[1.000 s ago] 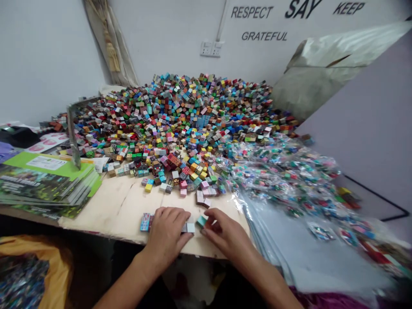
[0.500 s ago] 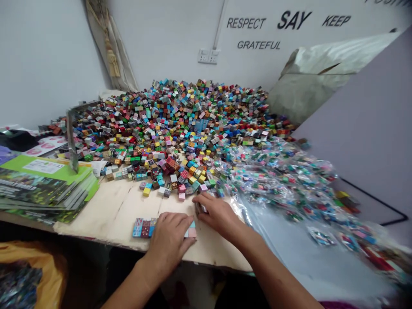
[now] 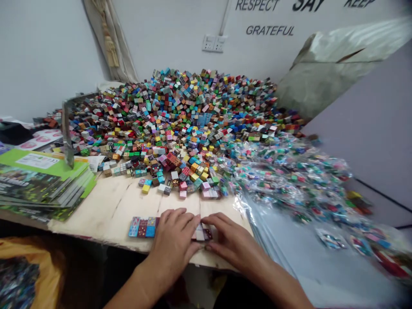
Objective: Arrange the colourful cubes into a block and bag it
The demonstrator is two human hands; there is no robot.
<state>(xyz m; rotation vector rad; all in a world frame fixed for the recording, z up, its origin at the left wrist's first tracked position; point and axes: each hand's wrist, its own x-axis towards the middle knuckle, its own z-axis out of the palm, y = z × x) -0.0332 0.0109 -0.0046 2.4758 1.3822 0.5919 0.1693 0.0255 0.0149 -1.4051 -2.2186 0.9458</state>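
Near the front edge of the table lies a row of small patterned cubes [image 3: 142,226], in blue, dark red, pink and white. My left hand [image 3: 174,238] is closed over the middle of this row, fingers on the far side and thumb on the near side, so those cubes are hidden. At the row's right end, my right hand [image 3: 236,242] pinches dark red and white cubes [image 3: 202,234] between fingers and thumb, against the rest of the row. Just beyond the hands, a big heap of loose multicoloured cubes [image 3: 180,124] spreads up to the wall.
Clear plastic packets of cubes [image 3: 283,176] cover the right side, beside flat clear plastic bags [image 3: 299,244]. Green booklets [image 3: 45,184] are stacked at left, near a metal strip [image 3: 68,135]. A yellow bag [image 3: 48,274] stands below the table edge at lower left.
My right hand has come from the heap's front edge down to the row's right end, and more cubes show there. My left hand stays over the row. The view has tilted slightly down.
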